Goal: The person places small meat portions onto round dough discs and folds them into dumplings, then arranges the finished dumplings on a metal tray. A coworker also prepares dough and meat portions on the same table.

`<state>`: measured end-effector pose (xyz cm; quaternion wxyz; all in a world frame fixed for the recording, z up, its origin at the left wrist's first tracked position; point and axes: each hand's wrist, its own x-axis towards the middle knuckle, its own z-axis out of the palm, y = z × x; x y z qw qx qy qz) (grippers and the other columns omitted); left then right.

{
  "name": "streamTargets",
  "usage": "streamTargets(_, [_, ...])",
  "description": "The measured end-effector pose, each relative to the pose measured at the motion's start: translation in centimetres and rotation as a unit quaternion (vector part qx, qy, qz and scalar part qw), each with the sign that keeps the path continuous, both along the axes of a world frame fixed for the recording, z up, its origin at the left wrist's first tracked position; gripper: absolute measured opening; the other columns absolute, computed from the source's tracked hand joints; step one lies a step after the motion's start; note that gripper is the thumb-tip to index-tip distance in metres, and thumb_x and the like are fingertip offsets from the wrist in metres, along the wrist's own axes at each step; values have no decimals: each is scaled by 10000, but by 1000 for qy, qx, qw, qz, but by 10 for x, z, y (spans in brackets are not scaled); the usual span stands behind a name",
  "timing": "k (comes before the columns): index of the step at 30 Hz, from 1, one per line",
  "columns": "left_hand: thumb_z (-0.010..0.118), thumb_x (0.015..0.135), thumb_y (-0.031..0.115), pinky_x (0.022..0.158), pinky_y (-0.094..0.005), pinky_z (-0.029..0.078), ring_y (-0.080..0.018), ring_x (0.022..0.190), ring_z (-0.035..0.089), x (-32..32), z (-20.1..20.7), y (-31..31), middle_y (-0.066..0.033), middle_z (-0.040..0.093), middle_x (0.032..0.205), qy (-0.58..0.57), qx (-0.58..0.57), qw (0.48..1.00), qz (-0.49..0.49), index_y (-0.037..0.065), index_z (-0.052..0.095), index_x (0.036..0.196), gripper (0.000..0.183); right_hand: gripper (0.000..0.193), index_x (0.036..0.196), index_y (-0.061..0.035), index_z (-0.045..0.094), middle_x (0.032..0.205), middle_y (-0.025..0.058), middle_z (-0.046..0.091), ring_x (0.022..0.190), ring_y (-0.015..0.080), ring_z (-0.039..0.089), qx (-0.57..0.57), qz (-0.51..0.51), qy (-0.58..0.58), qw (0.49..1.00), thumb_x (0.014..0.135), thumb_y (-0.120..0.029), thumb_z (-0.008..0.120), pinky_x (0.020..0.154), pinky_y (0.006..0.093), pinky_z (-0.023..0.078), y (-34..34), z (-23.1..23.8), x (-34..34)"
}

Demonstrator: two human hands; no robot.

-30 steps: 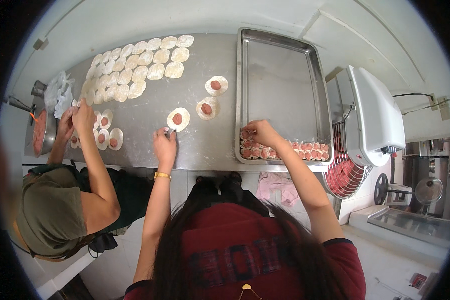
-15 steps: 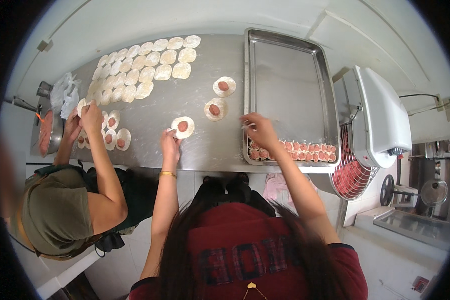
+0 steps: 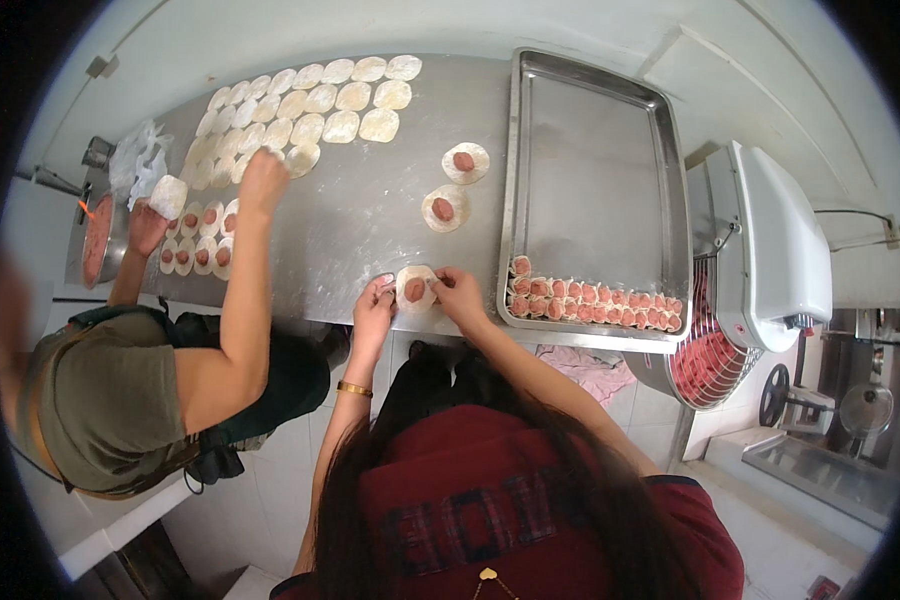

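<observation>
Between my two hands is a round dough wrapper (image 3: 404, 295) with a lump of pink minced filling (image 3: 415, 289) on it. My left hand (image 3: 374, 308) pinches its left edge, fingers closed. From the other side, my right hand (image 3: 458, 298) grips the right edge between thumb and fingers. Farther off on the metal table (image 3: 360, 215) lie two more filled wrappers (image 3: 443, 209). To the right stands a large metal tray (image 3: 512, 170). Rows of shaped dumplings (image 3: 590, 304) line its near side, and a single dumpling (image 3: 520, 266) sits behind them at the left.
At left, a co-worker holds a wrapper in one hand (image 3: 148, 226) and reaches over plain wrappers (image 3: 292, 104) with the other. Filled wrappers (image 3: 205, 243) lie near them, beside a bowl of filling (image 3: 98, 240). A white mixer (image 3: 775, 240) stands right of the tray.
My right hand has left the tray and taken the wrapper's right edge. A dumpling now shows at the tray's left. The co-worker's right hand has moved right, over the plain wrappers.
</observation>
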<state>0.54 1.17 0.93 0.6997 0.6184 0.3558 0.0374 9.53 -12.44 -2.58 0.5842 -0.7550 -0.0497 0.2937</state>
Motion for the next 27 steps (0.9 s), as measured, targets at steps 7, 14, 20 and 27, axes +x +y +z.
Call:
streamTargets(7, [505, 853, -28, 774, -240, 480, -116, 908, 595, -6, -13, -4, -76, 639, 1015, -38, 105, 992, -52, -9, 590, 1139, 299, 328, 1109, 46, 590, 989, 96, 645, 876, 148, 627, 121, 43, -5, 992, 783, 35, 548, 779, 270, 508, -17, 3, -4])
streamTargets(14, [573, 851, 17, 726, -193, 442, -54, 810, 540, -6, -7, -4, -10, 601, 927, -31, -4, 998, -62, 15, 609, 1066, 218, 272, 1021, 19, 611, 890, 77, 665, 751, 130, 627, 18, 36, -18, 999, 751, 43, 604, 696, 259, 510, -16, 18, -6])
streamTargets(20, [523, 914, 56, 826, -270, 496, -118, 913, 577, -7, -6, -6, -30, 579, 1007, -120, -172, 977, 32, 44, 532, 1050, 136, 175, 946, 13, 572, 928, 96, 650, 842, 154, 619, 242, -50, 52, 968, 780, 23, 628, 779, 278, 498, -12, 35, -8])
streamTargets(27, [517, 910, 40, 873, -302, 498, -140, 991, 565, -9, 11, -15, -33, 549, 1090, -157, -180, 970, 43, 53, 508, 1088, 178, 257, 1022, 18, 595, 919, 79, 650, 858, 132, 607, 127, 16, -29, 991, 766, 36, 617, 772, 250, 482, -10, 36, -7])
